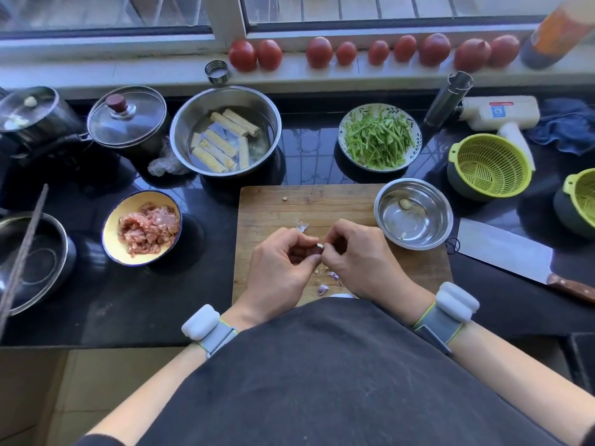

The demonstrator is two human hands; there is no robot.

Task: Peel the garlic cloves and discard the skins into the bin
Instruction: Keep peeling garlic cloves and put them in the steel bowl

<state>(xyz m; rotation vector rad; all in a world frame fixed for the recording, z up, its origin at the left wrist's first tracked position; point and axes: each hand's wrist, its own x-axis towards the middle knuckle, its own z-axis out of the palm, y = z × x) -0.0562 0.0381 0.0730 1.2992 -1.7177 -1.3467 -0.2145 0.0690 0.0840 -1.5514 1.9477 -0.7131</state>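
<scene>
Bright daylight from the window (322,11) behind, glare on the glossy black counter (306,146) (window bars reflected), wide-angle bending at edges, bottle (553,30) top right blurred

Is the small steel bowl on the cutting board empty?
No. The small steel bowl holds peeled garlic cloves; most of its bottom is bare.

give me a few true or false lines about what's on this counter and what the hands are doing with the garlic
1. Both hands, left hand and right hand, hold a garlic clove over the cutting board. True.
2. The small steel bowl on the board is full of meat. False: it holds peeled cloves; the meat is in the yellow bowl.
3. Garlic skins lie on the board. True.
4. The cleaver lies left of the board. False: it lies to the right.
</scene>
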